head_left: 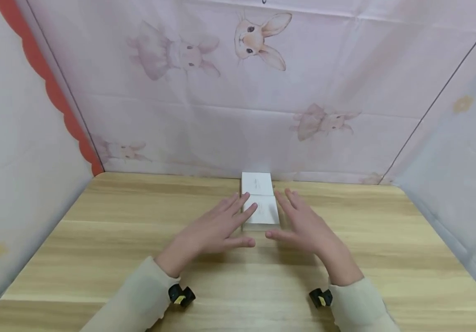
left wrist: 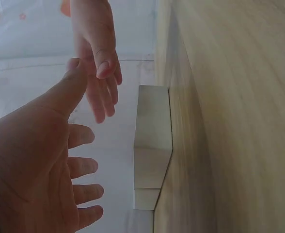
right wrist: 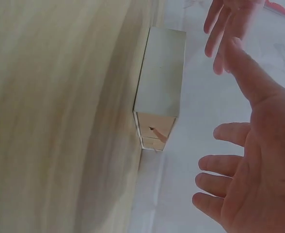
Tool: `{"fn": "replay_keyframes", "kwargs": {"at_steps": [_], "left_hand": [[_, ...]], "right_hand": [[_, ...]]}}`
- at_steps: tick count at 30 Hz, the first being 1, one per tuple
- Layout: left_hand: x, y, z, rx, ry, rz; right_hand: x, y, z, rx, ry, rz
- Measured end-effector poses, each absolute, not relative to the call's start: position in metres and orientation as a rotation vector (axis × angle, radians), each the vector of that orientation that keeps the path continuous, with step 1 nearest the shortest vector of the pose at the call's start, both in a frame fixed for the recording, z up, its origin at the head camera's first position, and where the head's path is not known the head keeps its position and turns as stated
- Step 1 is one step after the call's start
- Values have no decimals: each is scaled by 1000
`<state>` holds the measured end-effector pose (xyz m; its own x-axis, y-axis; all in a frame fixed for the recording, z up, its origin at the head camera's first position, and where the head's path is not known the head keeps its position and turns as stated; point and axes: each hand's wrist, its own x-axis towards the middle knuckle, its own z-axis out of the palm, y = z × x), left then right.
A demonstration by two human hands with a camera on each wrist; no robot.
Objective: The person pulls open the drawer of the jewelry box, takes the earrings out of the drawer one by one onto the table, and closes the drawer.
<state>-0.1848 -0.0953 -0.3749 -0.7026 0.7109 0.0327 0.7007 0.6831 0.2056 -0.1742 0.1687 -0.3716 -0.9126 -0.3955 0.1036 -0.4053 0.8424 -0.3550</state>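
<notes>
Two small white boxes with faint print on top stand in line on the table, the near box (head_left: 268,210) in front of the far box (head_left: 257,183). My left hand (head_left: 215,227) hovers to the left of the near box, fingers spread and straight, partly covering its left edge in the head view. On the other side, my right hand (head_left: 304,226) is held up with fingers extended. Both wrist views show a gap between the hands and the boxes; neither hand holds anything. The side of the near box (right wrist: 159,73) looks pale and plain in the right wrist view.
A wooden table (head_left: 130,253) spreads under both hands. Behind it hangs a pink cloth backdrop (head_left: 205,133) with rabbit prints, close to the far box. Pale side panels (head_left: 26,152) enclose the table left and right. A black wrist device (head_left: 181,295) sits at each cuff.
</notes>
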Motion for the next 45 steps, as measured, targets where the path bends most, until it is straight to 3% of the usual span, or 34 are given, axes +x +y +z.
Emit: {"fn": "replay_keyframes", "kwargs": {"at_steps": [21,45], "left_hand": [[-203,-91,-387,1246,2699,384],[-187,-86,-381,1248,2645,191]], "right_hand": [[-185,162,-382,683,-3143,666],[-177,154,-375,664,-3216,576]]}}
